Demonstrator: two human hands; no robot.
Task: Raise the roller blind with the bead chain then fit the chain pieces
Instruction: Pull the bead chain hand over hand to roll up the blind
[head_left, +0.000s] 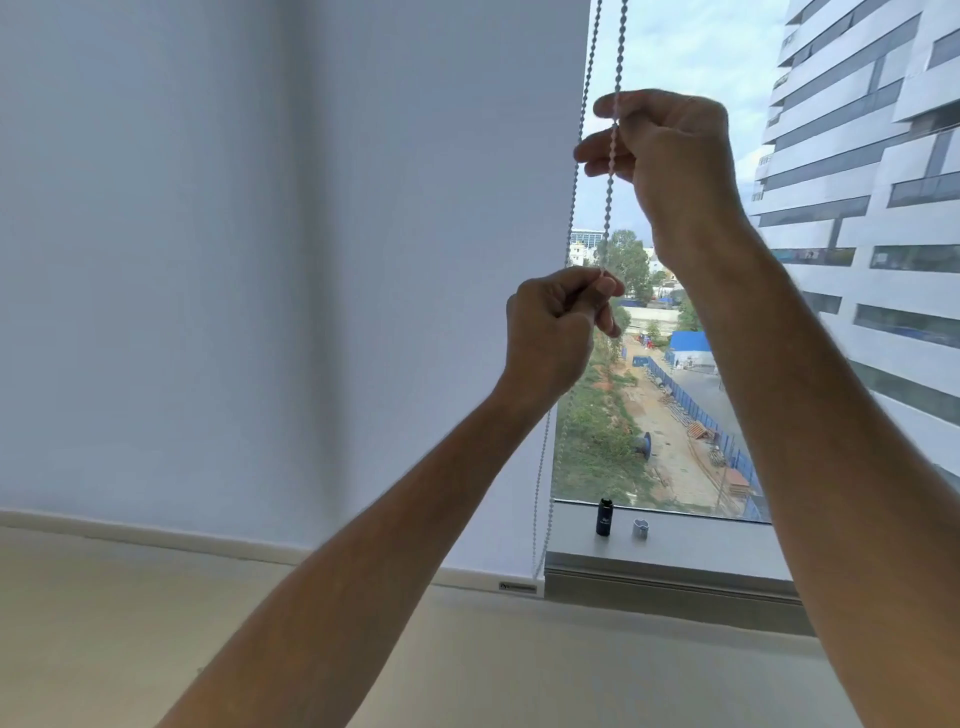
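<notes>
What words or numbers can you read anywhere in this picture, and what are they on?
None can be read.
Small black bottle on the window sill: a pale mark on its front, too small to read.
Bottom bar of the roller blind: a little dark label, too blurred to read.
Small grey cup: no writing visible.
Building outside: no sign visible.

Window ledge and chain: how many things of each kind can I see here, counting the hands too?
Hands: 2, left and right, both on the chain
Chain strands: 2
Blind: 1
Black bottle on ledge: 1
Small grey cup on ledge: 1
Total: 7
</notes>
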